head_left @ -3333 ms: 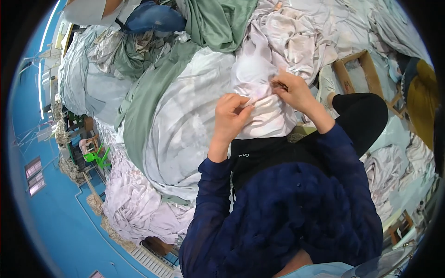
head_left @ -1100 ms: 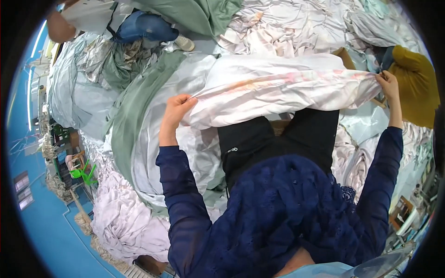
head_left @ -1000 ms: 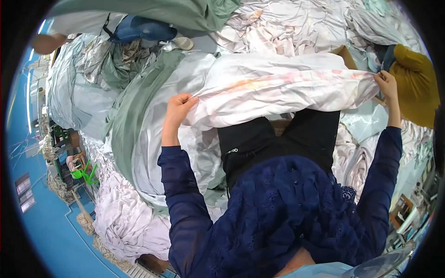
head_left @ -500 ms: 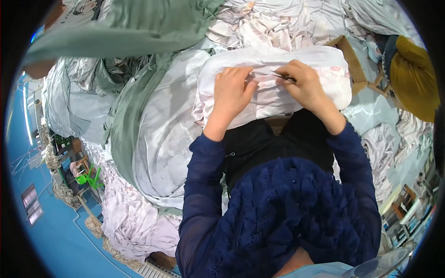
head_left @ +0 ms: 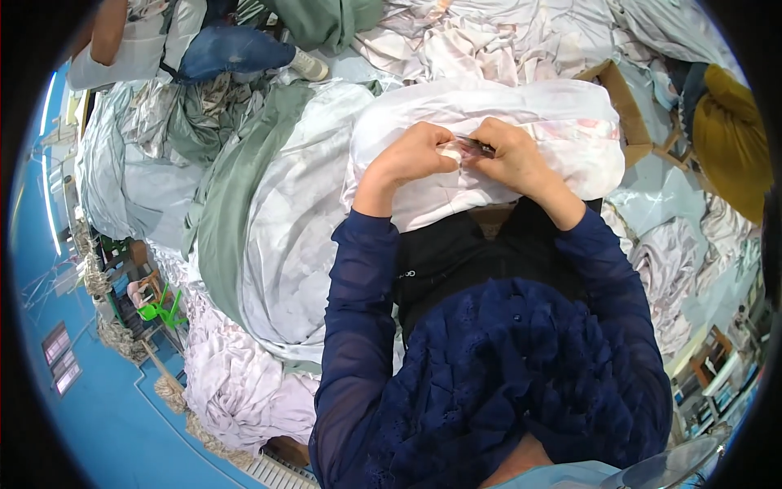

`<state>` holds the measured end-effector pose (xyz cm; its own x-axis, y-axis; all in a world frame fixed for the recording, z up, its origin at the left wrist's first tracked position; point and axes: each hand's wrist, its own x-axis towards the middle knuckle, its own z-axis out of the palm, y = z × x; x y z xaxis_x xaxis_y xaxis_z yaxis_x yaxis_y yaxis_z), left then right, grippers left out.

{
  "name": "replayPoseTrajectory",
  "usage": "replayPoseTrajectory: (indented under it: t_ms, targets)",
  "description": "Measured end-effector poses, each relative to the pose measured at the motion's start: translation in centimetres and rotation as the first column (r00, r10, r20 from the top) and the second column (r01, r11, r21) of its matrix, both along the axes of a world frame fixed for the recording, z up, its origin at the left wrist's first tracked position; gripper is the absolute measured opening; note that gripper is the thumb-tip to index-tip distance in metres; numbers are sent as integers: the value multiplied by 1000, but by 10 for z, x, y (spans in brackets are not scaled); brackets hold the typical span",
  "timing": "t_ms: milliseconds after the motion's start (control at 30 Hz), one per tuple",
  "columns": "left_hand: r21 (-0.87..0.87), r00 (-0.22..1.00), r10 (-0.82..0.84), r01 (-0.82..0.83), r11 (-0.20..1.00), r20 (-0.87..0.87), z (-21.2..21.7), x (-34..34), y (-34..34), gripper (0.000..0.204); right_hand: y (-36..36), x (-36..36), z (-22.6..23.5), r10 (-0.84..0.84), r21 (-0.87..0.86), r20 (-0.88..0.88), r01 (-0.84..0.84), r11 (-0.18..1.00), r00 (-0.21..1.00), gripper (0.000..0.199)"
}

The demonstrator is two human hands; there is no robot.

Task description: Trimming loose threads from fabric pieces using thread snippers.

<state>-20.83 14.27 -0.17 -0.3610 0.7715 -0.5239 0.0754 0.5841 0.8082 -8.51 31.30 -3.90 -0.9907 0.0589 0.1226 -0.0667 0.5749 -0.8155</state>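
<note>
A folded white cloth [head_left: 570, 159] with faint pink printing lies across my lap. My left hand [head_left: 407, 159] is closed at the cloth's middle, its thumb and fingertips pinching a bit of the fabric. Just opposite, my right hand [head_left: 517, 163] is closed around small dark thread snips [head_left: 481, 147], whose tips point at the pinched fabric. The fingertips of both hands nearly meet there, and the exact spot between them is partly hidden.
Loose white and green fabric [head_left: 240, 196] spreads to my left, and more pale cloth [head_left: 464, 41] is heaped ahead. A cardboard box [head_left: 623, 110] stands beyond the folded cloth at right. One person in jeans [head_left: 232, 53] sits far left; another in mustard clothing [head_left: 729, 138] is at right.
My hands have drawn together over the cloth, the right one shifting left with the snips. The green sheet swung across the upper left has dropped away, uncovering the person in jeans.
</note>
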Motion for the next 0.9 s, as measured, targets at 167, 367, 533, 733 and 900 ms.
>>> replayPoseTrajectory:
  t_ms: [167,367,533,733,900]
  targets:
    - [-5,995,25,-25,1000,96,-4,-1,3,20,4,-1,-8,-6,-18,13,6,1000,1000,16]
    - [31,975,124,-132,991,186,-10,0,1,22,17,4,-1,-31,-251,-5,29,968,1000,11]
    - [10,946,189,-199,980,262,-6,2,7,22,28,9,-2,-15,-711,181,141,689,983,7]
    - [22,927,205,-223,975,315,-5,4,8,21,37,14,11,-24,-914,214,209,348,977,13]
    - [2,944,179,-186,982,277,-7,1,7,21,75,29,24,-133,-996,93,94,6,987,19]
